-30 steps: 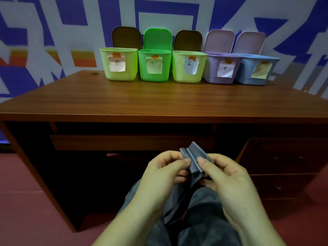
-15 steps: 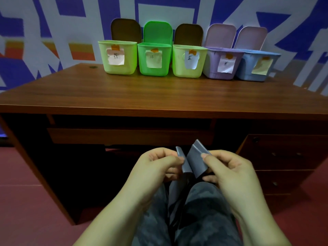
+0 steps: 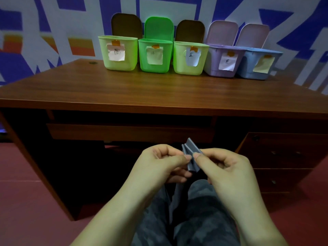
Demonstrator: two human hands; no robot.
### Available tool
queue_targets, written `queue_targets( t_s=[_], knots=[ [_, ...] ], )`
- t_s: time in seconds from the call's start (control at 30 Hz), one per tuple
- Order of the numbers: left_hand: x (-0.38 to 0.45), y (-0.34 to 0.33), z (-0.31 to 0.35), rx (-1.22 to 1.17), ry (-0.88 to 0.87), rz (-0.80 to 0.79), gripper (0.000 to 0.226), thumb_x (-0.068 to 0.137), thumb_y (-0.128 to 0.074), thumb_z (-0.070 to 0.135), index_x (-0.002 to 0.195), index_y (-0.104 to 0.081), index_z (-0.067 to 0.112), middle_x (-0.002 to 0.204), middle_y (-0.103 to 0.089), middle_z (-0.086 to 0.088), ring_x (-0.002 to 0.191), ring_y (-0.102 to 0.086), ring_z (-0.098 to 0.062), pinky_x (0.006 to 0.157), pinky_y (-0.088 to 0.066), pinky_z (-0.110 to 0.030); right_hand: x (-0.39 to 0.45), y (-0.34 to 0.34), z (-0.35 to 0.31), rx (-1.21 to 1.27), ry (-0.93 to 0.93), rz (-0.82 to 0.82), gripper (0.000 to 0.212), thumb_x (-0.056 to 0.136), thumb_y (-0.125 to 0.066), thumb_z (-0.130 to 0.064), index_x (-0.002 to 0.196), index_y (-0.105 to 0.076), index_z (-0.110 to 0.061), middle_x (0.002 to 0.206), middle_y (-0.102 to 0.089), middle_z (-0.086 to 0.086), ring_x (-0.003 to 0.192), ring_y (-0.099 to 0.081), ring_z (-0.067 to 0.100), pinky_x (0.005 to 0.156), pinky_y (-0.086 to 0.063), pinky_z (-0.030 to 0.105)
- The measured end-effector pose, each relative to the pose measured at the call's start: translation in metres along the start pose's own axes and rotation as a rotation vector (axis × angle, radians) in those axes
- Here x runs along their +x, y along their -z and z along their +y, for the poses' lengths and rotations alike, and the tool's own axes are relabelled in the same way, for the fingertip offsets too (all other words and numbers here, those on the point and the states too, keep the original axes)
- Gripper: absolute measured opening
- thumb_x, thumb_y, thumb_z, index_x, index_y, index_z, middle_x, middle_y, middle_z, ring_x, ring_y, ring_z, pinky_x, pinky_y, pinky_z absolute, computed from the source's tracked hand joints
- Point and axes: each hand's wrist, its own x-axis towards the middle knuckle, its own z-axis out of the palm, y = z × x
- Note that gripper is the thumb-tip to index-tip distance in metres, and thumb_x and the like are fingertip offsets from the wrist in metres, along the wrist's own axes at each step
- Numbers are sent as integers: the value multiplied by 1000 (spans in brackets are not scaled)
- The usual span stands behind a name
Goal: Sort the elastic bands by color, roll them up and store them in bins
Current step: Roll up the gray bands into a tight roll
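A grey-blue elastic band [image 3: 191,153], folded into a small wad at its top, is held over my lap below the desk's front edge. My left hand [image 3: 159,163] pinches its left side and my right hand [image 3: 223,167] pinches its right side, thumbs almost meeting. The loose tail of the band hangs down between my knees. Several open-lidded bins with paper labels stand in a row at the back of the desk: a pale green bin [image 3: 118,54], a bright green bin [image 3: 155,56], another pale green bin [image 3: 190,58], a purple bin [image 3: 222,62] and a blue bin [image 3: 258,63].
The wooden desk [image 3: 142,93] spreads in front of me, with a keyboard shelf [image 3: 124,132] under its top and drawers [image 3: 284,157] at the right. Behind it is a blue-and-white patterned wall. The floor is dark red.
The two hands have drawn closer together on the band and the folded wad looks tighter. The camera has tipped slightly, so the bins sit a little lower in view than half a second ago.
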Motion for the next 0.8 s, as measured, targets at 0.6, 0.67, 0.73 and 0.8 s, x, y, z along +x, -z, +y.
queue_targets(
  t_s=[0.6, 0.67, 0.73, 0.8],
  knots=[
    [-3, 1, -2, 86, -87, 7, 8, 81, -67, 2, 81, -59, 3, 51, -61, -2, 51, -64, -13, 49, -52, -20, -3, -4, -6, 45, -64, 9, 26, 81, -68, -8, 61, -71, -23, 49, -64, -4, 37, -51, 0, 39, -35, 9],
    [-4, 2, -2, 93, -95, 8, 8, 80, -67, 2, 83, -60, 0, 56, -64, -6, 52, -64, -13, 49, -52, -20, -4, -4, -7, 52, -66, 2, 26, 81, -68, -7, 61, -71, -22, 47, -63, -3, 35, -49, 1, 38, -34, 9],
    [-4, 3, -2, 102, -96, 10, 11, 80, -68, 3, 86, -62, -3, 62, -66, -10, 53, -65, -14, 50, -52, -21, -3, -5, -6, 53, -57, -1, 23, 81, -68, -7, 62, -72, -20, 47, -63, -3, 35, -49, 0, 38, -33, 8],
    [-3, 2, -1, 87, -76, 7, 10, 79, -68, 4, 85, -62, -2, 62, -66, -10, 52, -65, -14, 49, -51, -20, -3, -5, -5, 42, -43, -10, 20, 81, -68, -9, 65, -73, -20, 47, -62, -5, 37, -49, -1, 39, -34, 8]
  ],
)
